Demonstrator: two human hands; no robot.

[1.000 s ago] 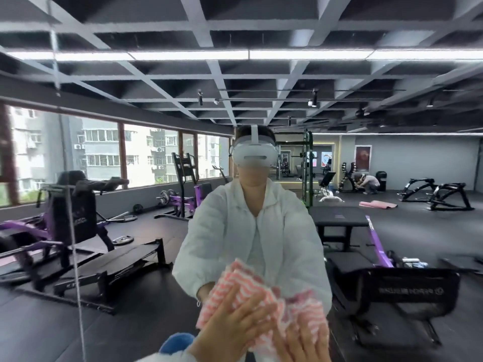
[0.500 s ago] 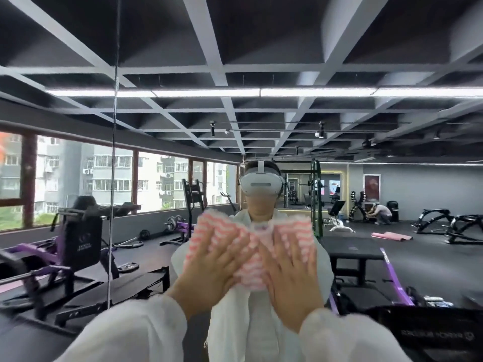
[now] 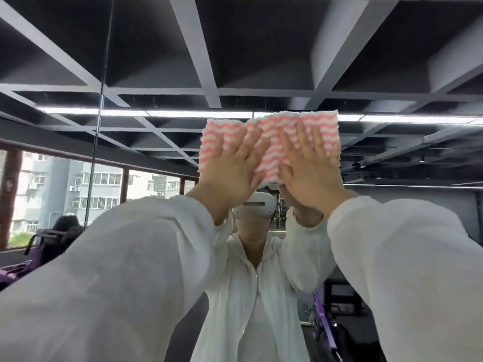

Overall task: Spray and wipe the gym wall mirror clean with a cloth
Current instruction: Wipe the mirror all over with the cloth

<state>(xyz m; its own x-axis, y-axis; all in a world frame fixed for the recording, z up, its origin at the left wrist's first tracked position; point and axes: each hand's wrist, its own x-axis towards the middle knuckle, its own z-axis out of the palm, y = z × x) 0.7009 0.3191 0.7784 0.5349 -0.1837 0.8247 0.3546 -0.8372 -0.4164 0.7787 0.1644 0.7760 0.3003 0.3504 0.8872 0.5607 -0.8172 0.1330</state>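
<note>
At the far left, the mirror (image 3: 156, 61) reflects windows (image 3: 104, 184) with grey buildings behind them, and a thin vertical seam (image 3: 98, 121) runs down the glass. The left hand (image 3: 230, 173) is raised high, fingers straight and a little spread, and presses flat on the left part of the pink and white striped cloth (image 3: 269, 142). The cloth lies flat against the mirror, above the reflected headset (image 3: 254, 209). The right hand (image 3: 311, 173) presses the right part of the cloth the same way, fingers straight and slightly apart. Both white sleeves (image 3: 405, 257) reach upward. Reflected ceiling lights (image 3: 418, 118) cross behind the cloth.
</note>
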